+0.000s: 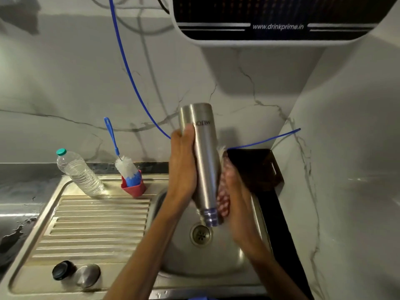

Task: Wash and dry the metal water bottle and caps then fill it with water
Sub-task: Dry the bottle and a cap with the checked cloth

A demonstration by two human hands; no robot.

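I hold the metal water bottle point(203, 161) upside down over the sink basin point(216, 263), its open threaded mouth pointing at the drain point(200, 234). My left hand point(183, 167) grips the bottle's body from the left. On the bottle's right side, my right hand point(234, 195) presses a red-and-white patterned cloth point(223, 204) against it. The black inner cap point(61, 270) and the steel outer cap point(87, 274) lie side by side on the drainboard's near-left corner.
A plastic water bottle point(80, 173) with a green lid and a red holder point(134, 188) with a blue bottle brush point(125, 165) stand at the drainboard's back. A water purifier point(277, 20) hangs above; its blue tube point(129, 72) runs behind the bottle. A dark tray point(259, 167) sits right of the sink.
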